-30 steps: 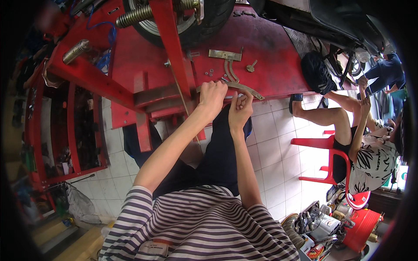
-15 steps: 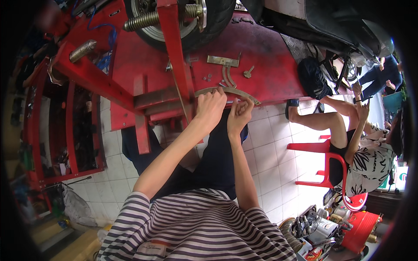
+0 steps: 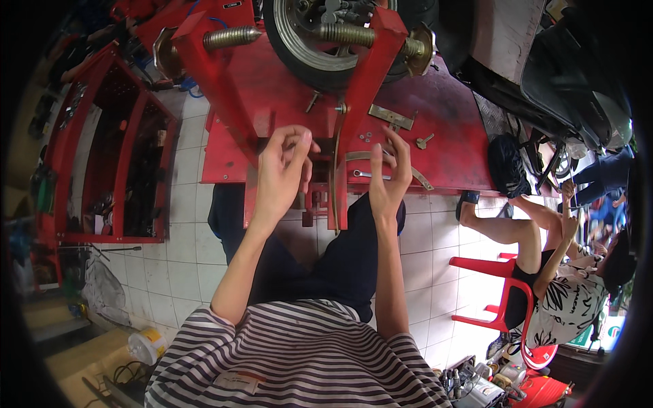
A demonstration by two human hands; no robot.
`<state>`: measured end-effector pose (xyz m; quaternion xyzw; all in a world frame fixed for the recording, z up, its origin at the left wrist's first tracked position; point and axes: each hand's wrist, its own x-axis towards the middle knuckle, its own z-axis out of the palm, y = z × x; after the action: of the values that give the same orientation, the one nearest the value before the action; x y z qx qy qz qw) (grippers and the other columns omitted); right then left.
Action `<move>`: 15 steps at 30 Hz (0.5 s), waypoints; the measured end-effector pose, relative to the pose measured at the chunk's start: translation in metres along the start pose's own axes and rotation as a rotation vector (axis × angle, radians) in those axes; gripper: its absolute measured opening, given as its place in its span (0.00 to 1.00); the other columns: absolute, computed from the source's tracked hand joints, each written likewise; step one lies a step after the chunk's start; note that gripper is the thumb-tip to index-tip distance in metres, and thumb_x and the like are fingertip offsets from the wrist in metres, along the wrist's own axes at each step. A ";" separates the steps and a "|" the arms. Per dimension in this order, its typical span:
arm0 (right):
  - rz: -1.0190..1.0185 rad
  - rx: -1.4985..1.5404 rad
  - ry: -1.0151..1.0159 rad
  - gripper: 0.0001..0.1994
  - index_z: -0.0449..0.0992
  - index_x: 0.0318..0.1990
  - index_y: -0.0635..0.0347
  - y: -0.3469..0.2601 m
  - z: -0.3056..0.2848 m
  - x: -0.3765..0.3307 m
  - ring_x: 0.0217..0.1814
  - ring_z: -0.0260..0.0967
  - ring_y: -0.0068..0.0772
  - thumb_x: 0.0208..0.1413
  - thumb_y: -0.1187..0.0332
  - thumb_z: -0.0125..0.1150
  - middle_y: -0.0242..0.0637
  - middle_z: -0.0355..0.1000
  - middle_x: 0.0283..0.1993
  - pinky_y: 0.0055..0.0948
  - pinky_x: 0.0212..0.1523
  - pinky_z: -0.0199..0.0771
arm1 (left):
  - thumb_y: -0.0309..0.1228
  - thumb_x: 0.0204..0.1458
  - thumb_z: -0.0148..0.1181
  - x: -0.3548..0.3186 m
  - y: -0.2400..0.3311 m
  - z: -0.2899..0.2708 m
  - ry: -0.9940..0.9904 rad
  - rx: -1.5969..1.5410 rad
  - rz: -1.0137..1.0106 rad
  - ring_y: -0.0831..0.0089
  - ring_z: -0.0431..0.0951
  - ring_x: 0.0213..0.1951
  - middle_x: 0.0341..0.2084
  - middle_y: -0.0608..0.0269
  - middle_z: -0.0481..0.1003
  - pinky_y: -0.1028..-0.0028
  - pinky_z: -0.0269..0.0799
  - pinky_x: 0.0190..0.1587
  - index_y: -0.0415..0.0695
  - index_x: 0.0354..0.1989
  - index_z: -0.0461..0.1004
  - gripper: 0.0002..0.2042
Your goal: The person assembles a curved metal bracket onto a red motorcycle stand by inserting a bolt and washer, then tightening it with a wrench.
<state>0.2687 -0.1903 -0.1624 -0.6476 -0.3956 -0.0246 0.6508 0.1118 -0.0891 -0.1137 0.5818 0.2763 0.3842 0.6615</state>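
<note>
My left hand (image 3: 277, 170) hovers beside the red clamp frame (image 3: 371, 51), its fingers loosely curled and apart with nothing visible in them. To its right my right hand (image 3: 390, 180) is raised, thumb and fingers spread, also holding nothing. Behind those right fingers a curved metal strip (image 3: 420, 177) lies near the front edge of the red table (image 3: 456, 153). A wrench (image 3: 362, 174) rests there too, partly covered by the right hand. Farther back are several small nuts (image 3: 365, 136), a flat metal bracket (image 3: 392, 116) and a key-shaped metal piece (image 3: 424, 141).
Two threaded screws (image 3: 231, 38) pass through the frame's uprights, with a wheel (image 3: 320, 61) behind. A red shelf rack (image 3: 146, 163) stands left on the tiled floor (image 3: 183, 251). At right, a person sits on a red plastic chair (image 3: 484, 265); a motorbike (image 3: 564, 75) stands beyond.
Both hands have left the curved strip, which now lies on the table; they have opened, the left moving left. The view has shifted, so the bench appears farther right.
</note>
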 end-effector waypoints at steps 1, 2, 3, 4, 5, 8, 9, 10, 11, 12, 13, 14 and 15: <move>-0.046 0.018 -0.026 0.21 0.67 0.60 0.66 -0.011 0.008 0.006 0.55 0.70 0.32 0.60 0.74 0.62 0.41 0.68 0.59 0.30 0.54 0.71 | 0.33 0.66 0.53 0.005 0.002 0.003 0.021 0.007 0.020 0.85 0.71 0.21 0.29 0.65 0.76 0.82 0.66 0.19 0.37 0.45 0.70 0.11; -0.096 0.032 -0.054 0.24 0.66 0.62 0.67 -0.021 0.015 0.011 0.61 0.70 0.39 0.59 0.73 0.63 0.44 0.67 0.64 0.36 0.59 0.71 | 0.34 0.66 0.53 0.011 0.004 0.008 0.042 0.009 0.043 0.85 0.71 0.22 0.29 0.65 0.76 0.82 0.66 0.19 0.37 0.46 0.70 0.11; -0.100 0.077 -0.035 0.25 0.65 0.63 0.68 -0.029 0.021 0.013 0.63 0.68 0.41 0.59 0.73 0.63 0.46 0.66 0.66 0.38 0.62 0.68 | 0.34 0.66 0.53 0.016 0.006 0.011 0.065 0.012 0.064 0.86 0.71 0.23 0.29 0.66 0.76 0.82 0.66 0.19 0.37 0.46 0.70 0.11; -0.103 0.124 -0.016 0.27 0.63 0.64 0.68 -0.037 0.029 0.013 0.65 0.66 0.43 0.59 0.73 0.63 0.48 0.64 0.67 0.40 0.65 0.65 | 0.32 0.65 0.54 0.021 0.006 0.012 0.052 0.069 0.116 0.83 0.74 0.26 0.31 0.63 0.77 0.80 0.69 0.24 0.36 0.45 0.71 0.11; -0.103 0.171 0.003 0.28 0.61 0.65 0.69 -0.044 0.037 0.013 0.67 0.64 0.46 0.59 0.73 0.63 0.50 0.62 0.69 0.42 0.68 0.62 | 0.31 0.64 0.55 0.026 0.006 0.014 0.060 0.130 0.195 0.81 0.74 0.26 0.31 0.62 0.77 0.78 0.70 0.26 0.35 0.45 0.71 0.11; 0.032 0.318 0.043 0.27 0.61 0.63 0.70 -0.048 0.053 0.010 0.65 0.66 0.42 0.59 0.73 0.64 0.51 0.66 0.64 0.40 0.68 0.63 | 0.27 0.61 0.57 0.034 0.008 0.023 0.067 0.214 0.341 0.74 0.78 0.30 0.31 0.57 0.78 0.72 0.72 0.36 0.33 0.43 0.72 0.09; 0.084 0.340 0.035 0.26 0.62 0.62 0.71 -0.047 0.055 0.010 0.65 0.67 0.41 0.59 0.73 0.64 0.51 0.66 0.63 0.40 0.68 0.63 | 0.28 0.62 0.57 0.036 0.006 0.023 0.055 0.241 0.368 0.76 0.77 0.32 0.32 0.59 0.78 0.75 0.72 0.33 0.34 0.44 0.72 0.09; 0.072 0.288 0.095 0.22 0.67 0.58 0.69 -0.047 0.058 0.010 0.61 0.70 0.38 0.59 0.72 0.65 0.49 0.70 0.60 0.37 0.64 0.67 | 0.29 0.62 0.57 0.037 0.003 0.024 0.044 0.268 0.394 0.79 0.77 0.35 0.34 0.61 0.77 0.78 0.72 0.29 0.35 0.45 0.73 0.09; 0.072 0.240 0.092 0.20 0.68 0.56 0.69 -0.047 0.058 0.010 0.60 0.70 0.37 0.59 0.72 0.65 0.49 0.71 0.59 0.36 0.62 0.68 | 0.30 0.63 0.56 0.037 0.002 0.024 0.032 0.297 0.415 0.82 0.77 0.37 0.35 0.63 0.77 0.81 0.72 0.25 0.37 0.47 0.73 0.10; 0.071 0.192 0.090 0.19 0.69 0.55 0.68 -0.046 0.057 0.010 0.59 0.71 0.36 0.59 0.72 0.65 0.48 0.72 0.57 0.36 0.60 0.69 | 0.29 0.62 0.57 0.036 0.003 0.023 0.032 0.294 0.396 0.82 0.77 0.37 0.35 0.63 0.77 0.81 0.72 0.25 0.37 0.46 0.74 0.10; 0.070 0.143 0.088 0.18 0.70 0.53 0.68 -0.045 0.056 0.010 0.58 0.72 0.36 0.59 0.71 0.66 0.48 0.73 0.56 0.35 0.58 0.70 | 0.29 0.62 0.57 0.036 0.003 0.023 0.036 0.309 0.403 0.82 0.77 0.37 0.36 0.63 0.78 0.81 0.72 0.25 0.37 0.47 0.74 0.10; 0.061 0.161 0.083 0.17 0.70 0.52 0.68 -0.044 0.055 0.010 0.57 0.71 0.34 0.59 0.71 0.66 0.46 0.72 0.55 0.34 0.60 0.68 | 0.29 0.62 0.58 0.036 0.004 0.022 0.037 0.324 0.411 0.82 0.77 0.37 0.36 0.63 0.78 0.81 0.72 0.25 0.37 0.47 0.74 0.10; 0.052 0.178 0.079 0.17 0.70 0.52 0.67 -0.042 0.055 0.010 0.57 0.69 0.32 0.59 0.70 0.67 0.43 0.71 0.54 0.34 0.61 0.66 | 0.29 0.62 0.58 0.036 0.004 0.022 0.039 0.339 0.418 0.82 0.77 0.37 0.36 0.64 0.78 0.81 0.72 0.24 0.37 0.48 0.74 0.10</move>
<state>0.2261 -0.1447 -0.1306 -0.5959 -0.3532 0.0022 0.7212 0.1487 -0.0711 -0.1030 0.7212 0.2230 0.4718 0.4556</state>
